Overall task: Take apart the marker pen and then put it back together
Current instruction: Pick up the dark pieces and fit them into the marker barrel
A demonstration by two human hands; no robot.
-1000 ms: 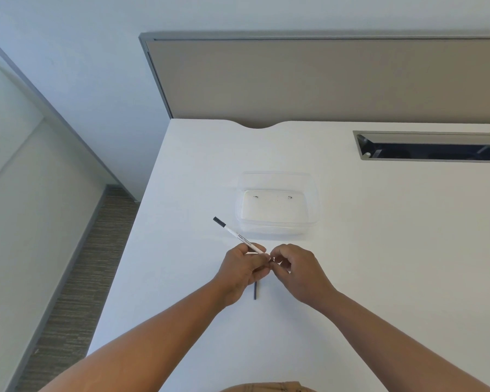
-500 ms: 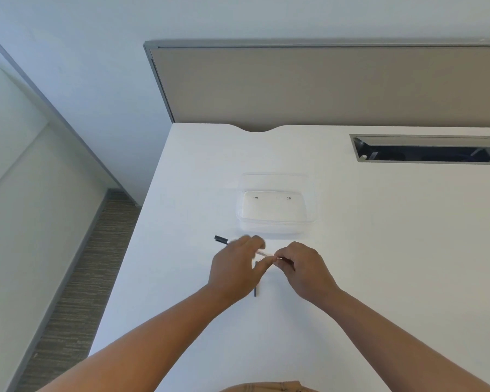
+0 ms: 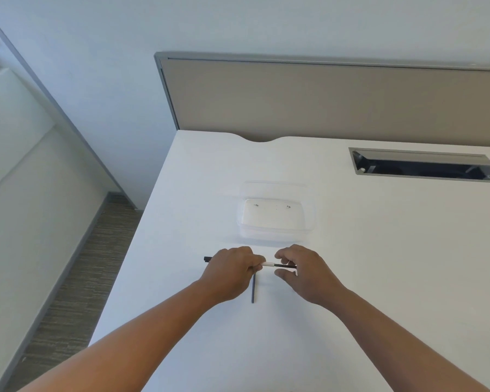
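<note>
My left hand (image 3: 231, 271) is closed around the white marker barrel (image 3: 268, 264), which lies level and points left to right. Its black end (image 3: 208, 259) sticks out past my left knuckles. A thin black inner piece (image 3: 285, 266) extends from the barrel's right end into my right hand (image 3: 304, 274), whose forefinger and thumb curl above and below it; its far end rests against the fingers. A separate dark slim part (image 3: 252, 290) lies on the white table (image 3: 379, 264) between my wrists, pointing toward me.
A clear plastic container (image 3: 277, 234) stands just beyond my hands. A grey cable slot (image 3: 425, 165) is cut into the table at the back right, before a beige partition (image 3: 323, 100). The table's left edge drops to carpeted floor (image 3: 77, 273).
The barrel has swung down from pointing up-left to level. My hands have drawn apart, and the black inner piece now shows between the barrel and my right hand.
</note>
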